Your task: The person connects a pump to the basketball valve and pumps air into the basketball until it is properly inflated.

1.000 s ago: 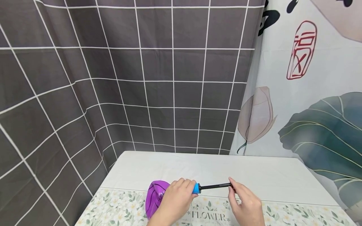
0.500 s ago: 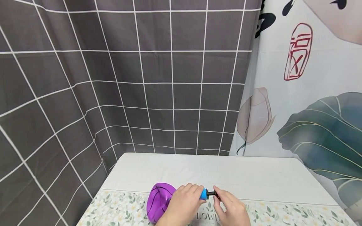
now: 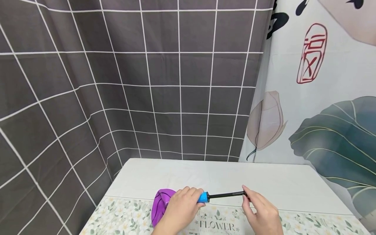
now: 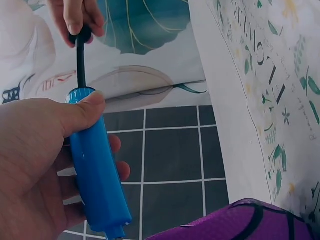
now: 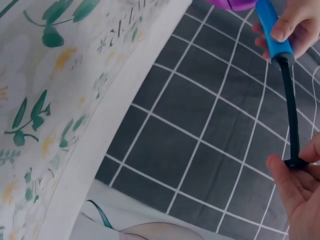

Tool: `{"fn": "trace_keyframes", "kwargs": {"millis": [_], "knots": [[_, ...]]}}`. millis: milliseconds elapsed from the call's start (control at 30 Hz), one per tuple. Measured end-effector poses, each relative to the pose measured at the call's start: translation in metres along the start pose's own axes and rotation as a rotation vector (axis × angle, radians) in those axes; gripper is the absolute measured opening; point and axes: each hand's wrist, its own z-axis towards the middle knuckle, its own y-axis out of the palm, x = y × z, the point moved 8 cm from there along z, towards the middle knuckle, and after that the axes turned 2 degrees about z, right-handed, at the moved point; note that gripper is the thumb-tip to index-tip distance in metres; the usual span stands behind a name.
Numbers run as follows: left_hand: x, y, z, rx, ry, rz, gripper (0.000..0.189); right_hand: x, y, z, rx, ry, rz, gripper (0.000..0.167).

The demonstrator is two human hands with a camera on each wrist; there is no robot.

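Observation:
My left hand (image 3: 182, 209) grips the blue barrel of a small hand pump (image 4: 100, 170), thumb along its upper end. A long stretch of the pump's black rod (image 3: 226, 195) shows out of the barrel. Fingers and thumb of my right hand (image 3: 261, 209) pinch the black knob (image 5: 296, 163) at the rod's far end. Beside the left hand is a purple ball (image 3: 160, 204) with black lines, dented and partly deflated. The left hand hides much of it in the head view. The barrel's narrow end points toward the ball in the left wrist view.
Below the hands is a table (image 3: 164, 169) with a white cloth at the back and a flower-printed strip (image 3: 126, 212) along the front. A dark gridded curtain (image 3: 164, 98) hangs behind and to the left. A white printed curtain (image 3: 282, 65) hangs at the right.
My right hand pushed the rod nearly all the way into the barrel, then drew it out again to the right. The ball looked rounder half a second ago than now.

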Motion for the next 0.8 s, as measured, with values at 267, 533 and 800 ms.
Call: {"fn": "trace_keyframes", "kwargs": {"millis": [267,533,800], "knots": [[0.014,-0.003,0.004,0.049,0.05,0.069,0.034,-0.008,0.005,-0.002,0.073,-0.025,0.017,0.045],[0.027,0.002,0.008,0.052,0.079,0.055,0.034,-0.032,0.03,-0.014,0.014,-0.087,0.068,0.047],[0.027,0.005,0.008,0.056,0.089,0.018,0.032,-0.037,0.033,-0.016,-0.022,-0.115,0.079,0.047]]}}
